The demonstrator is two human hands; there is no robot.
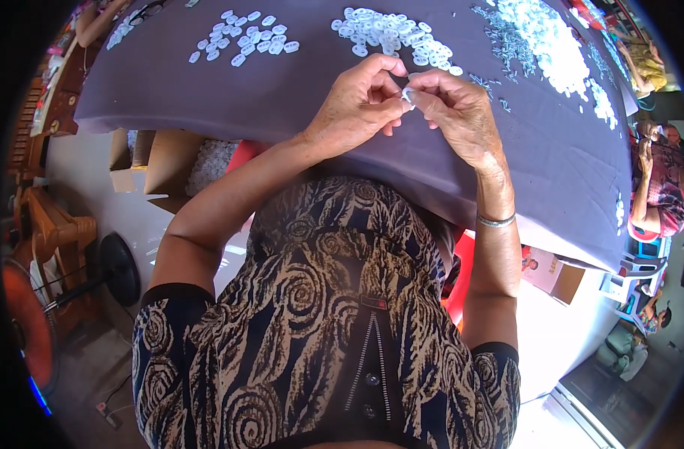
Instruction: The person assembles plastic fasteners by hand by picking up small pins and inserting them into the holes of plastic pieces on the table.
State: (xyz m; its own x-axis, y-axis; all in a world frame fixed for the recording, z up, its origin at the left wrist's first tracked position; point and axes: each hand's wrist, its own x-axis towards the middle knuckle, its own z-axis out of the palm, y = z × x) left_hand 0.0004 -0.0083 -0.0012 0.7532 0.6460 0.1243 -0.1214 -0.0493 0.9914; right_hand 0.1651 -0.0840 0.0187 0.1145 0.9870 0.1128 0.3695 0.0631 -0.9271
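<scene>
Over the near edge of the cloth-covered table, my left hand [360, 103] and my right hand [464, 114] meet fingertip to fingertip. Between them is a small white plastic piece [408, 95], pinched by both hands and partly covered by the fingers. Just beyond my hands lies a pile of white oval plastic pieces with slots [383, 30]. A looser group of similar white oval pieces [244, 37] is spread farther left. Small dark metal screws [505, 43] are scattered right of my hands, beside a large heap of small white parts [548, 49].
A purple-grey cloth [282, 93] covers the table. Below its left side stands an open cardboard box [166, 161] near a bag of white pieces [211, 166]. A fan [38, 322] is at the lower left. Other people sit along the right, one in a red patterned shirt [665, 179].
</scene>
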